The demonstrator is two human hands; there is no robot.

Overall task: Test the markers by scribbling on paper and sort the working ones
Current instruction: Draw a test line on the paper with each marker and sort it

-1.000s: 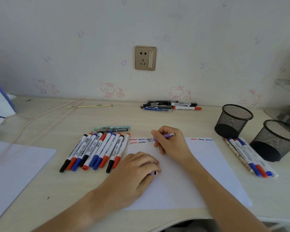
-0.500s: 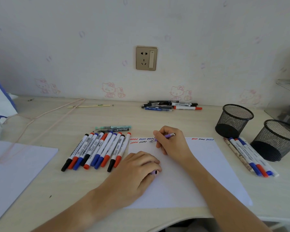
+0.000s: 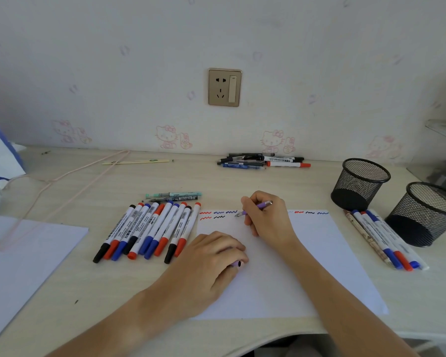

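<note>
Left of white paper sheet [image 3: 319, 253]: row of capped red, blue, black whiteboard markers [image 3: 150, 229]. On sheet: left hand [image 3: 211, 256] curled round mostly hidden purple cap [image 3: 236, 264]; right hand [image 3: 268, 217] pinching slim purple pen [image 3: 255, 207], tip at top-edge squiggles. Right of sheet: sorted markers [image 3: 386, 240] w/ two black mesh cups [image 3: 359, 182].

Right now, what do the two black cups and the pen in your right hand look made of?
Cups: black metal wire mesh, matte; the weave shows light through it. Pen in the right hand: likely lilac plastic barrel with a shiny silver tip, probably metal.
</note>
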